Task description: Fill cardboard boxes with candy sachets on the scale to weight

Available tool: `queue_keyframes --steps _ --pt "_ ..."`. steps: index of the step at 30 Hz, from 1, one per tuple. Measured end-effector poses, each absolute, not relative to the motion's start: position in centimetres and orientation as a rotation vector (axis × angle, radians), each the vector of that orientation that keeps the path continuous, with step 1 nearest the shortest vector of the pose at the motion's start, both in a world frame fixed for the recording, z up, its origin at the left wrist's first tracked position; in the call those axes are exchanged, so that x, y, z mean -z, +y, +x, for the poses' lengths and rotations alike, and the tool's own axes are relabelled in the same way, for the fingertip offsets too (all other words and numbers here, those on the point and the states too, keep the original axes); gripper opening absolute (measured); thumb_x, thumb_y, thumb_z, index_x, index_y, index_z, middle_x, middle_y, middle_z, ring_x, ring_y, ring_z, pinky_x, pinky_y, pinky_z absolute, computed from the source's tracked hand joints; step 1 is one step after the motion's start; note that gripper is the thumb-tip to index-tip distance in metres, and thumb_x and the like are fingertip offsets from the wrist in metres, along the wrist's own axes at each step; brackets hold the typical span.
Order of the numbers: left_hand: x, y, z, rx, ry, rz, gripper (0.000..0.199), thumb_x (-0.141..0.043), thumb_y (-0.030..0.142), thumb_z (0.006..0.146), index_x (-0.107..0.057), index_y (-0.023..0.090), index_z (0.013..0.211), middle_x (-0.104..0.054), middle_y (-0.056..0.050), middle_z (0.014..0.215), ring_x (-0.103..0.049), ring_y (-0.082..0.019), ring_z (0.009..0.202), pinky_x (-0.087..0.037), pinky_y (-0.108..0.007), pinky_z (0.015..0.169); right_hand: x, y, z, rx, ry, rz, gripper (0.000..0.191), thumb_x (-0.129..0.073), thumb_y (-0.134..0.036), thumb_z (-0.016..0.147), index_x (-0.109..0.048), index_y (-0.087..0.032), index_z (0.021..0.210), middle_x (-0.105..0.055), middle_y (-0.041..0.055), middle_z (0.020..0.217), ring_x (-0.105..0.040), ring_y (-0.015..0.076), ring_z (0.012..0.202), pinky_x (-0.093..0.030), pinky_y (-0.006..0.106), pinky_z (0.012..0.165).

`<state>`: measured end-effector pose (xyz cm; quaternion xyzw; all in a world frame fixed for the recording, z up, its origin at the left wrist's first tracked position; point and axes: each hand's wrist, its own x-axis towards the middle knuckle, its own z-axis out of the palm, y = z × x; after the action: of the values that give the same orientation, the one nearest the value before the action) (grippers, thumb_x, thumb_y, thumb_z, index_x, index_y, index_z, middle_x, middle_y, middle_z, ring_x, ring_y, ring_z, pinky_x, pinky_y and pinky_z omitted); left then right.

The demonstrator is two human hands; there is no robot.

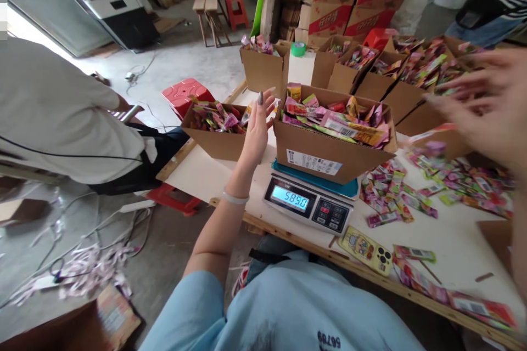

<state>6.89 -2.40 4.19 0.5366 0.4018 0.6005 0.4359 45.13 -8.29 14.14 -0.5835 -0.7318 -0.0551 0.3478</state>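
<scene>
A cardboard box (325, 156) full of small colourful snack packets (346, 125) rests on a digital scale (310, 203) with its display lit. My left hand (257, 134) is at the box's left side, fingers stretched out and holding nothing; I cannot tell whether it touches the cardboard. To the right, my right hand (489, 101) is raised above the table, blurred, with its fingers apart and no item visible in them. Below it lie loose packets (473, 181), and a blurred pinkish packet (435, 149) shows just under the fingers.
A smaller filled box (222, 142) stands left of the scale, and several more filled boxes (379, 79) line the back. A phone (366, 249) lies at the front edge. A seated person (53, 104) is at the left, near a red stool (187, 96). Cables and strips litter the floor.
</scene>
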Motion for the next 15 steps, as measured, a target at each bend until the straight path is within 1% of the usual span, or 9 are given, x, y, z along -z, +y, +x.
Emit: queue_keyframes --steps 1,3,5,6,8,11,13,15 --pt "-4.3 -2.4 7.0 -1.499 0.997 1.339 0.065 -0.039 0.077 0.101 -0.059 0.034 0.145 -0.060 -0.009 0.156 -0.052 -0.030 0.151 -0.047 -0.044 0.123 -14.6 -8.2 42.2 0.073 -2.012 -1.486 0.083 -0.067 -0.077 0.084 -0.055 -0.022 0.144 -0.073 0.0140 0.112 -0.066 0.0174 0.082 -0.051 0.034 0.071" --pt "-4.5 -2.7 7.0 -1.504 0.998 1.358 0.067 -0.040 0.079 0.100 -0.060 0.034 0.144 -0.060 -0.009 0.156 -0.053 -0.030 0.151 -0.047 -0.043 0.122 -15.2 -7.1 36.8 0.029 -2.319 -1.492 0.072 -0.066 -0.072 0.086 -0.062 -0.022 0.138 -0.073 0.0124 0.118 -0.066 0.0192 0.086 -0.050 0.033 0.072" --pt "-4.8 -3.1 6.7 -1.498 1.017 1.381 0.069 -0.039 0.081 0.098 -0.059 0.033 0.145 -0.059 -0.009 0.157 -0.051 -0.030 0.152 -0.048 -0.042 0.121 -15.2 -5.7 33.3 0.129 -2.570 -1.602 0.064 -0.067 -0.067 0.086 -0.067 -0.021 0.130 -0.071 0.0126 0.122 -0.066 0.0219 0.088 -0.047 0.032 0.070" --pt "-4.9 -3.3 6.4 -1.492 1.031 1.387 0.071 -0.039 0.082 0.098 -0.059 0.033 0.145 -0.059 -0.010 0.157 -0.051 -0.030 0.153 -0.049 -0.042 0.120 -15.1 -5.0 32.4 0.171 -2.631 -1.665 0.058 -0.066 -0.064 0.088 -0.069 -0.020 0.125 -0.072 0.0124 0.119 -0.065 0.0224 0.087 -0.045 0.031 0.069" --pt "-5.0 -3.7 6.0 -1.478 1.059 1.390 0.077 -0.039 0.085 0.095 -0.058 0.031 0.146 -0.059 -0.012 0.158 -0.051 -0.032 0.152 -0.052 -0.043 0.117 -15.0 -4.0 32.1 0.183 -2.654 -1.727 0.046 -0.062 -0.059 0.092 -0.072 -0.020 0.114 -0.074 0.0106 0.107 -0.063 0.0214 0.082 -0.043 0.030 0.068" --pt "-4.9 -3.7 5.5 -1.472 1.077 1.386 0.081 -0.039 0.088 0.093 -0.058 0.030 0.146 -0.058 -0.013 0.158 -0.052 -0.034 0.151 -0.053 -0.043 0.114 -15.2 -3.7 33.8 0.147 -2.544 -1.742 0.039 -0.057 -0.056 0.098 -0.072 -0.021 0.103 -0.072 0.0084 0.095 -0.060 0.0194 0.077 -0.037 0.029 0.067" --pt "-4.8 -3.5 5.5 -1.474 1.071 1.387 0.079 -0.038 0.087 0.094 -0.058 0.032 0.146 -0.059 -0.011 0.158 -0.051 -0.034 0.152 -0.052 -0.043 0.115 -15.5 -3.8 35.0 0.138 -2.456 -1.751 0.036 -0.059 -0.054 0.097 -0.073 -0.020 0.097 -0.069 0.0074 0.086 -0.056 0.0172 0.072 -0.033 0.029 0.066" --pt "-4.8 -3.3 5.7 -1.475 1.054 1.387 0.077 -0.038 0.086 0.095 -0.059 0.032 0.146 -0.059 -0.011 0.157 -0.051 -0.034 0.152 -0.051 -0.043 0.116 -15.6 -4.0 35.6 0.133 -2.352 -1.678 0.032 -0.065 -0.050 0.093 -0.074 -0.019 0.095 -0.066 0.0064 0.080 -0.051 0.0143 0.068 -0.031 0.029 0.066"
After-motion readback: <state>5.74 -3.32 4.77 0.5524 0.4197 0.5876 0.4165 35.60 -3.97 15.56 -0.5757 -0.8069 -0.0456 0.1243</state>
